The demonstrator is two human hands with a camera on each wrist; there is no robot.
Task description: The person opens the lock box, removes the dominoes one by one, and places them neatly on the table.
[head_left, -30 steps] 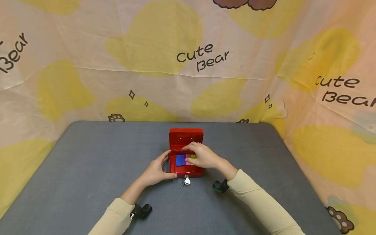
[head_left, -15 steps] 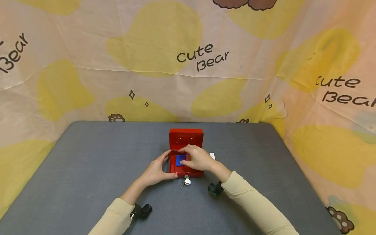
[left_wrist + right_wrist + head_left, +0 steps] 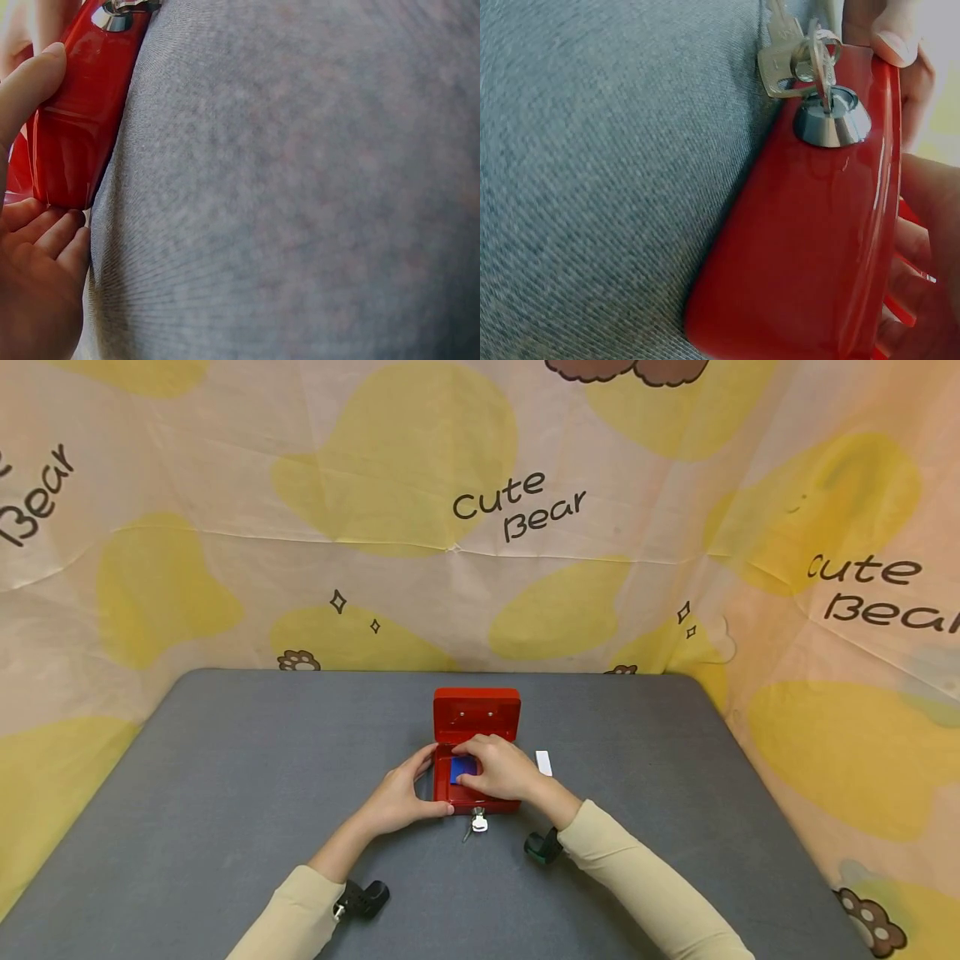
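A red metal cash box [image 3: 477, 714] stands with its lid raised. Its front lock holds a small bunch of keys [image 3: 784, 67]. My left hand [image 3: 400, 795] grips the box's left side, with the thumb [image 3: 46, 71] on the front rim and the fingers along the end wall. My right hand [image 3: 501, 768] reaches into the box from the right, its fingers bent down over a row of coloured blocks. A blue block [image 3: 457, 769] shows between thumb and forefinger, with purple beside it. The hand covers the rest of the row, and I cannot tell whether it pinches a block.
A white flat piece [image 3: 543, 763] lies on the grey table [image 3: 637, 735] just right of the box, near my right wrist. Both wrists carry small black cameras [image 3: 543, 846]. A patterned cloth [image 3: 405, 468] hangs behind and beside the table.
My right hand has slid left inside the box, covering the pink and yellow blocks that showed before. The white piece has come into sight behind its wrist. My left hand stays put.
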